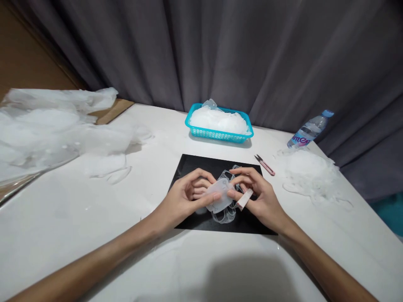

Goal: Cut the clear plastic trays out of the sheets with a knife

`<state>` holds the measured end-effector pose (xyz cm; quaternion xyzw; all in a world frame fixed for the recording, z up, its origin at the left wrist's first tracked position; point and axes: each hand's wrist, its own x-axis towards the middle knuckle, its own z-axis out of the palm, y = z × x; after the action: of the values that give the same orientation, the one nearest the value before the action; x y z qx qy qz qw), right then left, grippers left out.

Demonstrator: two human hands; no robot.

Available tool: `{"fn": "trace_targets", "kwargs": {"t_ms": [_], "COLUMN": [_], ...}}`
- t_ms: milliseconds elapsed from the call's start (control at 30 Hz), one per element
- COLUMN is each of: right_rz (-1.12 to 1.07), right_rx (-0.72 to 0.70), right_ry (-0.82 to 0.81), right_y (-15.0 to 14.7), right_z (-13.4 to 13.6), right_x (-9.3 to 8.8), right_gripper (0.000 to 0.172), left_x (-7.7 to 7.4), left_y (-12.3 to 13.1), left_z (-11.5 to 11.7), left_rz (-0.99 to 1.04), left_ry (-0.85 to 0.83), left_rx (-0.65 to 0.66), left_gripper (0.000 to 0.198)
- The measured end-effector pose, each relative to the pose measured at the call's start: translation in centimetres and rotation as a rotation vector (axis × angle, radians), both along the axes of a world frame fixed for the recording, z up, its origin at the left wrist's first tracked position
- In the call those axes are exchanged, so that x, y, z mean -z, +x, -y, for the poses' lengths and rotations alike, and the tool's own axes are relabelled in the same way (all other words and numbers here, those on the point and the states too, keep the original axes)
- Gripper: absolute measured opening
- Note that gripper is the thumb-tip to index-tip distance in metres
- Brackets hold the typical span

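My left hand (190,193) pinches a thin, translucent white plastic piece (220,196) between thumb and fingers. From the other side, the fingertips of my right hand (256,193) close on the same piece's right edge. A small whitish, flat object with a pinkish edge (244,199) is tucked in my right hand; its kind is hard to make out. Clear, looped plastic parts (225,216) show below and behind the piece, partly hidden by the fingers. Both hands are over a black mat (201,163).
Behind the mat stands a turquoise basket (220,135) heaped with white pieces. Pink-handled thread snips (266,165) lie to the right, near a clear plastic heap (310,172) and a water bottle (310,131). Plastic bags with white contents (56,130) cover the left side.
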<state>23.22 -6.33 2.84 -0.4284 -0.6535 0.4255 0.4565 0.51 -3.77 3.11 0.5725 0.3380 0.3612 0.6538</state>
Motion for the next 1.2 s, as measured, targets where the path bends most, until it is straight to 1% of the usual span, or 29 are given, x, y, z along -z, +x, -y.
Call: {"fn": "trace_targets", "kwargs": {"t_ms": [133,200,233,300,333,367,433,500,567,767,1033,1200], "right_rz": [-0.012,0.041,0.090,0.184,0.210,0.217,0.191,0.161,0.142,0.103,0.032,-0.036], "right_rx": [0.008,0.003,-0.005,-0.027,-0.033,-0.031,0.000,0.031,0.047,0.073,0.081,0.074], "right_ry": [0.065,0.083,0.092,0.117,0.135,0.156,0.204,0.243,0.249,0.160,0.075,0.012], "right_y": [-0.36,-0.21,-0.06,0.26,0.39,0.47,0.49,0.39,0.28,0.33,0.35,0.45], "right_z": [0.32,0.31,0.26,0.11,0.04,0.00,-0.02,0.04,0.12,0.19,0.06,-0.05], "right_x": [-0.03,-0.23,-0.36,-0.58,-0.66,-0.70,-0.68,-0.61,-0.56,-0.50,-0.22,-0.20], "right_gripper": [0.035,0.037,0.035,0.020,0.009,0.003,0.006,0.004,0.004,0.006,0.010,0.017], "left_x": [-0.10,-0.13,-0.14,-0.17,-0.19,-0.22,-0.31,-0.41,-0.50,-0.60,-0.50,-0.30], "left_y": [0.02,-0.04,-0.08,-0.17,-0.21,-0.23,-0.21,-0.14,-0.05,0.09,0.12,0.08], "left_z": [0.09,0.09,0.07,0.03,0.02,0.01,0.05,0.12,0.21,0.30,-0.08,-0.15], "left_rz": [-0.048,-0.056,-0.053,-0.040,-0.034,-0.030,-0.024,-0.024,-0.032,-0.024,0.004,-0.023], "left_ry": [0.012,0.031,0.044,0.061,0.063,0.062,0.054,0.051,0.057,0.045,0.064,0.057], "left_rx": [0.049,0.044,0.031,0.001,-0.009,-0.016,-0.021,-0.026,-0.032,-0.040,-0.003,-0.027], "left_gripper": [0.019,0.017,0.017,0.018,0.018,0.019,0.021,0.023,0.026,0.033,0.028,0.031]}}
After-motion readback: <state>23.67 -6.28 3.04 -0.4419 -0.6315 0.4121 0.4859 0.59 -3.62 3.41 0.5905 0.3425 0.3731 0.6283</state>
